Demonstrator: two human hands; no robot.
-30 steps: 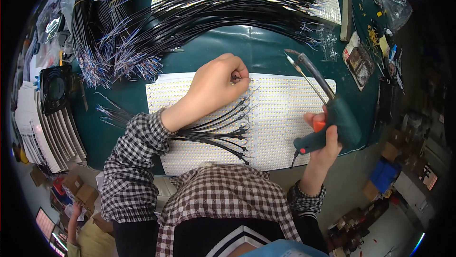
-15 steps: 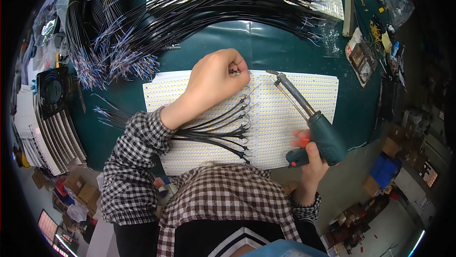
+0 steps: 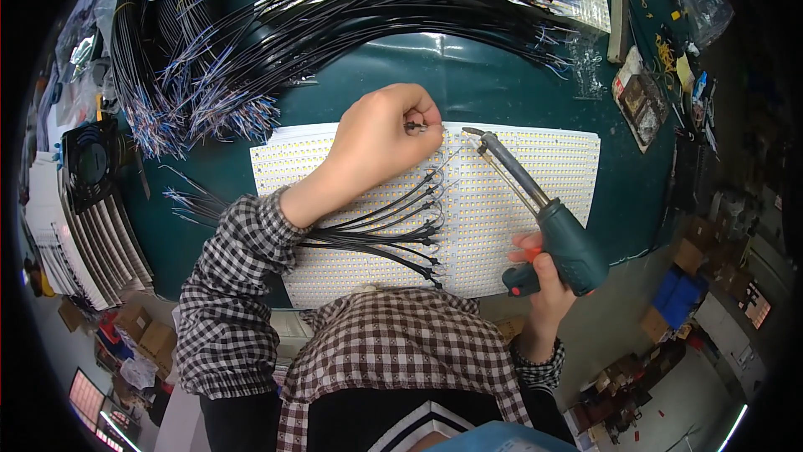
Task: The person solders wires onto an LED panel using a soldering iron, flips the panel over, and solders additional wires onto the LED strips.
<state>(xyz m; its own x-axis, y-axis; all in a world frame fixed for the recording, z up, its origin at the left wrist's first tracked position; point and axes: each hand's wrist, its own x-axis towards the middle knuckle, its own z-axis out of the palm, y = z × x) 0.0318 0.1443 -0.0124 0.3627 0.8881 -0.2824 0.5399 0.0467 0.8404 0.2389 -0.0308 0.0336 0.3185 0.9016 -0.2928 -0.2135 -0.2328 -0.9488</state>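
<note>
**Pinching on the left, aiming on the right**

Pinching with the left hand (image 3: 381, 134), thumb and fingertips drawn together around a small dark piece (image 3: 413, 127), apparently the end of a lead; impossible to tell its full shape behind the fingers. Gripping a green-handled soldering iron (image 3: 573, 247) with the right hand (image 3: 548, 289), fingers wrapped around the handle, close to the orange trigger (image 3: 532, 255); cannot tell whether pressing it. Pointing the tip (image 3: 473, 132) up and leftward, just right of the left fingertips, over the upper part of a pale dotted panel (image 3: 560, 168); cannot tell whether touching.

Lying flat on the green table (image 3: 485, 88), close in front of the body: the panel. Fanned over its left half, with ends in a column near the middle: black leads (image 3: 335, 239). Heaped beyond: a thick spread of spare leads (image 3: 435, 17).

Seemingly at the step of soldering a lead to the panel, at the top of that column. Calling, in all likelihood, for a motionless left pinch, a small, steady approach with the tip, and care to keep heat off the nearby fingertips.
</note>
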